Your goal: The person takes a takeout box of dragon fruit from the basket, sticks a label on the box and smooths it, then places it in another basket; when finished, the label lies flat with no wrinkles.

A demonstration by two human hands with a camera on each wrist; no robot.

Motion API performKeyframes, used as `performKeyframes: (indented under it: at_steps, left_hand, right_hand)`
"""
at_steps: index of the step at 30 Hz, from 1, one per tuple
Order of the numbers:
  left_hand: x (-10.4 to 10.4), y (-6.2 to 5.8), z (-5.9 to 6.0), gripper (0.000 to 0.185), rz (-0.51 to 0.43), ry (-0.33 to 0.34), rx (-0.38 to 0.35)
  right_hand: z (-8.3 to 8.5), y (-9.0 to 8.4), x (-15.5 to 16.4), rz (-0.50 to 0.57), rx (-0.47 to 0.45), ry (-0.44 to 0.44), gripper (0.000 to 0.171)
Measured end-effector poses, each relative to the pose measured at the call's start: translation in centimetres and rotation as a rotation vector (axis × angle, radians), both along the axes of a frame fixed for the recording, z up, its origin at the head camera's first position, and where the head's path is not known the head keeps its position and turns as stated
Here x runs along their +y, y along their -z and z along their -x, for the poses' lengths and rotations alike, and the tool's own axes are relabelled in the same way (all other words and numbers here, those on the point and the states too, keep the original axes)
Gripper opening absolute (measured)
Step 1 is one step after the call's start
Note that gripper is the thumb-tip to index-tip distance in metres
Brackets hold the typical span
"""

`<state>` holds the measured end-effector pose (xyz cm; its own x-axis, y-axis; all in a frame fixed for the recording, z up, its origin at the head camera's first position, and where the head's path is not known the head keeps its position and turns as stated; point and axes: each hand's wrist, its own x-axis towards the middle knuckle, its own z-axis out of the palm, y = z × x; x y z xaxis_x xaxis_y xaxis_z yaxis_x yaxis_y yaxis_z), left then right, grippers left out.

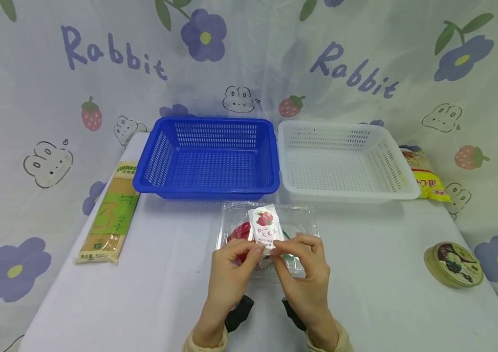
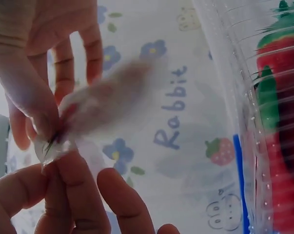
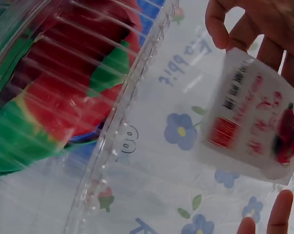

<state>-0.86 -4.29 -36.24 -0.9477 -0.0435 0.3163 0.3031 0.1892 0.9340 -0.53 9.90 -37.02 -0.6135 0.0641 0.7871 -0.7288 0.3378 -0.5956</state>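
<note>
A small white sachet (image 1: 266, 227) printed with red fruit stands upright between both hands, just above a clear plastic clamshell box (image 1: 308, 221) that holds red and green fruit. My left hand (image 1: 235, 256) pinches the sachet's lower left edge and my right hand (image 1: 303, 259) pinches its lower right edge. The left wrist view shows the sachet (image 2: 107, 100) blurred between the fingertips (image 2: 49, 131), with the clamshell (image 2: 264, 122) at the right. In the right wrist view the sachet (image 3: 251, 122) sits at the right and the clamshell (image 3: 64, 97) fills the left.
A blue basket (image 1: 209, 156) and a white basket (image 1: 341, 161) stand side by side at the back of the table. A spaghetti packet (image 1: 110, 212) lies at the left, a yellow bag (image 1: 426, 176) at the back right, and a round tin (image 1: 453, 264) near the right edge.
</note>
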Motion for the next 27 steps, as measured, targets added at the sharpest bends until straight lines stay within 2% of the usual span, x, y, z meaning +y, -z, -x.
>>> performKeyframes:
  at_steps: [3,6,8,12,16,20,22,27]
  left_hand:
    - [-0.2,-0.1,0.1,0.007,0.006,-0.029,-0.099]
    - [-0.7,-0.4,0.4,0.007,0.0,-0.039,-0.192]
    - [-1.1,-0.4,0.6,0.008,-0.004,-0.048,-0.236]
    - [-2.3,-0.4,1.2,0.012,-0.008,-0.093,-0.295]
    - [-3.9,-0.3,1.7,0.014,-0.016,-0.16,-0.326]
    - [-6.2,0.0,2.2,0.017,-0.021,-0.231,-0.366]
    - [-7.4,0.2,2.5,0.019,0.006,-0.248,-0.409]
    - [-10.5,1.5,3.3,0.023,0.141,-0.211,-0.54]
  right_hand:
    - [0.0,0.0,0.0,-0.023,0.016,-0.035,0.015]
    - [0.0,-0.1,0.3,-0.076,0.013,-0.121,0.012]
    - [-0.2,-0.3,0.5,-0.116,-0.008,-0.195,0.019]
    - [-0.7,-0.7,1.1,-0.137,-0.095,-0.358,0.044]
    - [-0.6,-1.4,1.8,-0.082,-0.157,-0.467,0.046]
    - [-0.1,-2.0,2.7,-0.04,-0.194,-0.516,0.04]
    - [0.3,-2.1,3.2,-0.041,-0.234,-0.519,0.039]
    - [1.4,-2.3,4.4,-0.077,-0.394,-0.497,0.052]
